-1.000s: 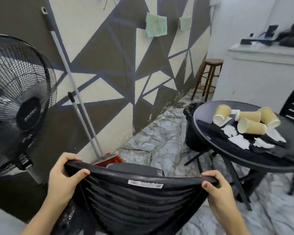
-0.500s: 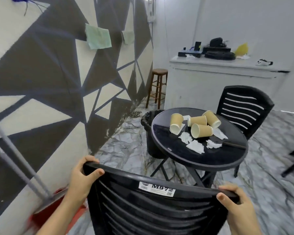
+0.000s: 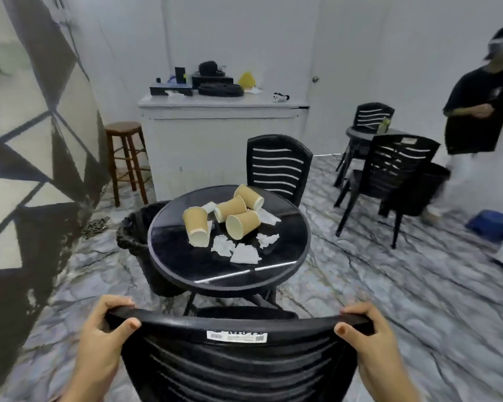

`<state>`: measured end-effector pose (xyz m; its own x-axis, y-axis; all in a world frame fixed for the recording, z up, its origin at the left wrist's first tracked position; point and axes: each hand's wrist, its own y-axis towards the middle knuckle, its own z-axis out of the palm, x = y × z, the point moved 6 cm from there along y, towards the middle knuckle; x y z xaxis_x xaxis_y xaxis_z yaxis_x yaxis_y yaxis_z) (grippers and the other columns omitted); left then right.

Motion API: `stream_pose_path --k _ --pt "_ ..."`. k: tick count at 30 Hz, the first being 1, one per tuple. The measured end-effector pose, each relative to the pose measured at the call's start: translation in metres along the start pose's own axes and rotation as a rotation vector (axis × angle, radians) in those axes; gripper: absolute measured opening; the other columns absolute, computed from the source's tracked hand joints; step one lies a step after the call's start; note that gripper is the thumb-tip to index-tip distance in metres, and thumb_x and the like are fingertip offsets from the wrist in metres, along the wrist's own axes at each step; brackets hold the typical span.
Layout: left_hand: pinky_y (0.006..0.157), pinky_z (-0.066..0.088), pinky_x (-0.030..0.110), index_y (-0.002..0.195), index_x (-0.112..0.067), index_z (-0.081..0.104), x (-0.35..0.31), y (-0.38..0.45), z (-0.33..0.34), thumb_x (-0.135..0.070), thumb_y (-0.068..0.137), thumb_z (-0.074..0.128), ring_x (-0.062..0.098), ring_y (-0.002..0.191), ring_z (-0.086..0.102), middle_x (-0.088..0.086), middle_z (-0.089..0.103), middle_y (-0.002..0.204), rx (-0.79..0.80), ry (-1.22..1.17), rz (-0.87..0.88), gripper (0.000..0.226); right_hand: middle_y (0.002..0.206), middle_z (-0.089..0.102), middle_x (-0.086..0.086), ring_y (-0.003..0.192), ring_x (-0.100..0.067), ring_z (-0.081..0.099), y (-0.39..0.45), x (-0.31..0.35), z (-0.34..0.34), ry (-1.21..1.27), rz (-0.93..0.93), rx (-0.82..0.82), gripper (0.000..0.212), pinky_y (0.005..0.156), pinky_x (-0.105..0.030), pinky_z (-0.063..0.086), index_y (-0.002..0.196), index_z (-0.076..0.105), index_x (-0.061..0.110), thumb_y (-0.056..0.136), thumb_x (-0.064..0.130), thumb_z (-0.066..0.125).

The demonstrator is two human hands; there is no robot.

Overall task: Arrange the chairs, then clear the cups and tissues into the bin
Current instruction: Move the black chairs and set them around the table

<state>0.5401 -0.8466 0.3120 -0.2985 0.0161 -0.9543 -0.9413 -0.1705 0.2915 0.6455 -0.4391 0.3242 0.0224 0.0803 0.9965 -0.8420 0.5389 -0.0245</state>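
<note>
Both hands clamped on chair (image 3: 238, 361) top rail, L hand (image 3: 99, 340) & R hand (image 3: 372, 343) at bottom corners; table (image 3: 186, 268) sat dead ahead, mid-frame, equidistant, so I'd push straight.

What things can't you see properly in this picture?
All in the head view:
- Black plastic chair held by the left hand and right hand: its seat and legs are hidden by its backrest and cut off by the bottom edge.
- Black lined bin: its inside is hidden by the round black table.
- White label on the chair: print too blurred to read.
</note>
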Motion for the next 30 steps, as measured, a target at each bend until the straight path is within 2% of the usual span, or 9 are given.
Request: stream_pose_path --k 5,8,9,12,14,18,23,26,30 --pt "0.068 0.045 0.009 0.074 -0.019 0.060 0.014 0.040 0.005 -0.067 0.036 0.080 0.001 0.073 0.057 -0.014 0.064 0.072 0.163 -0.027 0.027 0.064 0.069 0.054 -0.003 0.059 -0.010 0.053 -0.023 -0.015 0.012 0.023 -0.001 -0.140 0.074 0.046 -0.011 0.041 0.059 0.065 0.022 0.001 0.064 0.083" --pt "0.067 0.047 0.013 0.074 -0.020 0.061 0.024 0.059 -0.001 -0.036 0.047 0.074 0.014 0.078 0.055 -0.008 0.062 0.075 0.256 -0.104 -0.004 0.034 0.074 0.057 -0.004 0.069 -0.021 0.053 -0.039 -0.023 0.026 0.035 0.005 -0.171 0.074 0.050 -0.015 0.046 0.062 0.066 0.023 0.002 0.063 0.084" --pt "0.067 0.048 0.015 0.074 -0.021 0.061 0.027 0.065 -0.003 -0.035 0.048 0.073 0.015 0.078 0.055 -0.007 0.062 0.076 0.284 -0.123 -0.017 0.033 0.076 0.058 -0.006 0.070 -0.022 0.054 -0.044 -0.026 0.032 0.047 0.005 -0.181 0.074 0.052 -0.015 0.047 0.062 0.066 0.023 0.001 0.062 0.084" --pt "0.065 0.049 0.017 0.077 -0.020 0.061 0.033 0.077 -0.015 -0.061 0.040 0.084 0.010 0.074 0.058 -0.006 0.062 0.076 0.329 -0.123 -0.031 0.059 0.080 0.061 -0.011 0.067 -0.012 0.060 -0.059 -0.034 0.048 0.025 0.004 -0.207 0.077 0.056 -0.013 0.048 0.062 0.066 0.019 0.001 0.062 0.084" --pt "0.065 0.050 0.017 0.076 -0.022 0.062 0.037 0.080 -0.024 -0.068 0.038 0.081 0.009 0.074 0.059 -0.006 0.062 0.076 0.359 -0.124 -0.061 0.063 0.076 0.064 -0.009 0.061 -0.008 0.061 -0.067 -0.040 0.058 0.025 0.011 -0.193 0.077 0.056 -0.015 0.049 0.062 0.065 0.017 0.002 0.060 0.086" --pt "0.064 0.050 0.016 0.074 -0.020 0.062 0.044 0.077 -0.036 -0.066 0.032 0.084 0.010 0.074 0.062 -0.002 0.064 0.074 0.410 -0.134 -0.116 0.066 0.063 0.068 -0.001 0.056 -0.004 0.060 -0.079 -0.037 0.065 0.007 -0.013 -0.156 0.069 0.053 -0.011 0.046 0.060 0.068 0.021 0.001 0.053 0.087" --pt "0.065 0.054 0.021 0.078 -0.016 0.060 0.044 0.060 -0.056 -0.066 0.028 0.085 0.013 0.077 0.066 0.001 0.068 0.076 0.395 -0.119 -0.163 0.075 0.071 0.069 -0.006 0.063 -0.013 0.063 -0.093 -0.052 0.062 -0.036 0.018 -0.076 0.075 0.058 -0.019 0.048 0.064 0.067 0.020 0.006 0.064 0.085" --pt "0.062 0.053 0.020 0.076 -0.022 0.062 0.048 0.037 -0.076 -0.068 0.025 0.084 0.012 0.073 0.064 -0.002 0.067 0.073 0.338 -0.098 -0.195 0.072 0.069 0.067 -0.005 0.063 -0.016 0.061 -0.101 -0.060 0.061 -0.048 0.041 -0.013 0.071 0.057 -0.023 0.049 0.063 0.066 0.020 0.007 0.058 0.088" --pt "0.061 0.050 0.016 0.080 -0.010 0.055 0.050 -0.011 -0.076 -0.068 0.022 0.084 0.008 0.070 0.063 0.001 0.066 0.073 0.327 -0.045 -0.222 0.088 0.068 0.062 0.002 0.060 -0.013 0.058 -0.104 -0.063 0.036 -0.059 0.081 0.071 0.059 0.055 -0.024 0.048 0.065 0.065 0.022 0.013 0.038 0.089"
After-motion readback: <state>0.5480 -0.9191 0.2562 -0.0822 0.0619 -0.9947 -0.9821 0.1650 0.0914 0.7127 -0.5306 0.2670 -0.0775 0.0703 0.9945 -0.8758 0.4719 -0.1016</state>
